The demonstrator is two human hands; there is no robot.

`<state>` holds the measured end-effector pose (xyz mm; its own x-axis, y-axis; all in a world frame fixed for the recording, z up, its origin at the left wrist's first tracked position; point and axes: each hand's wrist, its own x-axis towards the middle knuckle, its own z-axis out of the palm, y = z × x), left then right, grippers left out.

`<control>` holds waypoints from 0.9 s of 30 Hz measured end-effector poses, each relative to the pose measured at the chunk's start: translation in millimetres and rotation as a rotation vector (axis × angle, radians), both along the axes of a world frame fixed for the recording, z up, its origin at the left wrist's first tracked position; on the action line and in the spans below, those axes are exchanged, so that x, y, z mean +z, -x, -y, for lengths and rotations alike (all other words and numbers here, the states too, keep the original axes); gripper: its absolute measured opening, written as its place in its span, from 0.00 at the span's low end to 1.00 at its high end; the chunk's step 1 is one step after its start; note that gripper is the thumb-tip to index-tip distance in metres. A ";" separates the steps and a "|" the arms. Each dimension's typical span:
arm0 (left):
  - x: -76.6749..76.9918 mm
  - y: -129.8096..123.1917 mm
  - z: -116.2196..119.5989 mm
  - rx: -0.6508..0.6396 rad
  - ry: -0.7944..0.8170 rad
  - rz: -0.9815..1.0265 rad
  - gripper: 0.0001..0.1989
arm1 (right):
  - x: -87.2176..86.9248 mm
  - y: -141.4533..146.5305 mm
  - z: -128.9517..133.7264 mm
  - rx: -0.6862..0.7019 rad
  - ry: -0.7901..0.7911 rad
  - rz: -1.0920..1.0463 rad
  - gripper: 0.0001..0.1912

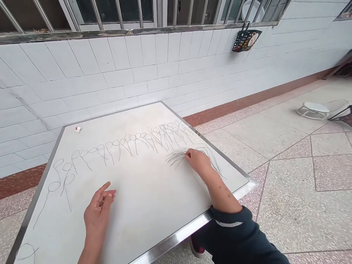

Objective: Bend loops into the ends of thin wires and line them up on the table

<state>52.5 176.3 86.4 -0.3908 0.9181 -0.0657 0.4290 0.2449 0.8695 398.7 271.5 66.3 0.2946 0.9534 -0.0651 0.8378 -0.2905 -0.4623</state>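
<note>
A bundle of thin dark wires lies at the right of the white table. Over that bundle is my right hand, its fingers pinched together at the wires; what sits between the fingertips is too small to make out. My left hand is raised over the table's left front part, fingers partly curled and apart, with nothing seen in it. A long row of looped wires runs across the table from left to right. One more looped wire lies at the lower left corner.
The white table has a metal rim. A small red and white object lies near its back left corner. Behind stands a tiled wall with barred windows and a hanging dark patterned bag. A white stool is on the floor at right.
</note>
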 end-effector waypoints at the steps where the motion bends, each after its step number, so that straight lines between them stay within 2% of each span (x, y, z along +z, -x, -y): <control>1: -1.3 -0.2 -0.2 -0.014 0.001 -0.009 0.20 | -0.6 -1.9 -0.1 -0.008 0.005 0.019 0.08; 5: -9.9 -2.1 0.3 -0.055 -0.026 -0.059 0.19 | -0.1 -2.2 1.2 -0.015 -0.014 0.070 0.09; 8: -17.2 -3.9 2.1 -0.146 -0.087 -0.123 0.17 | 4.8 5.2 4.5 -0.001 -0.069 0.083 0.12; 10: -21.3 -5.4 4.6 -0.236 -0.107 -0.181 0.16 | 7.7 16.1 7.8 0.049 -0.123 0.067 0.13; 12: -24.3 -6.1 7.3 -0.241 -0.115 -0.227 0.14 | 7.5 31.9 11.8 0.142 -0.205 0.026 0.13; 14: -26.0 -2.7 9.0 -0.223 -0.113 -0.296 0.14 | 3.1 51.2 16.6 0.227 -0.189 -0.019 0.12; 17: -23.8 17.3 12.2 -0.119 -0.092 -0.423 0.15 | -9.1 80.8 25.5 0.386 -0.119 -0.054 0.12; 20: -14.7 55.6 24.3 0.076 -0.038 -0.545 0.18 | -20.1 103.9 34.4 0.510 -0.083 -0.054 0.13; 24: -3.8 111.7 54.6 0.363 0.078 -0.619 0.24 | -24.5 122.2 40.9 0.574 -0.049 -0.051 0.13; 27: -7.1 138.3 73.2 0.456 0.176 -0.583 0.29 | -23.5 131.7 42.2 0.597 -0.038 -0.059 0.13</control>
